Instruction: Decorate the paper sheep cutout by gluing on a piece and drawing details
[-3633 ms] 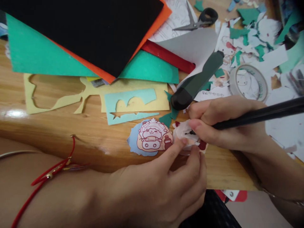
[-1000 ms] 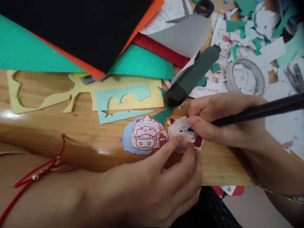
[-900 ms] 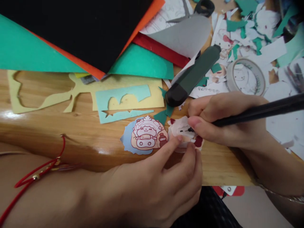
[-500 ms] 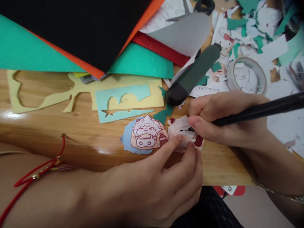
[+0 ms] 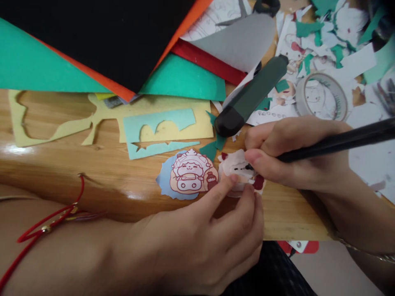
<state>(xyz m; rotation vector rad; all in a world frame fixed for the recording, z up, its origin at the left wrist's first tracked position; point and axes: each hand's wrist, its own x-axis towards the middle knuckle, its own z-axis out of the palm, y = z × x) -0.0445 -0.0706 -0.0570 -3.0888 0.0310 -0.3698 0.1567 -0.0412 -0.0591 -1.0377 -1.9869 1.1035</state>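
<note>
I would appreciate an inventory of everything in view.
Pen: one, black, right
Layered cutout: one, mostly white, near centre
Printed cutout: one, white and peach, beside it
Backing piece: one, blue, beneath printed cutout
Stacked sheets: at least three, black, orange, green, top left
Red sheet: one, top centre
Curled paper: one, grey, top
Cut sheet: one, yellow, centre left
Offcut: one, turquoise, overlapping cut sheet
Tool: one, dark green, upper right
Tape roll: one, whitish, right
Scissors: one, black handles, top
Scraps: many, white and green, top right
Table: one, brown, beneath
Red bracelet: one, lower left
Left hand: one, on layered cutout
Right hand: one, around pen
</note>
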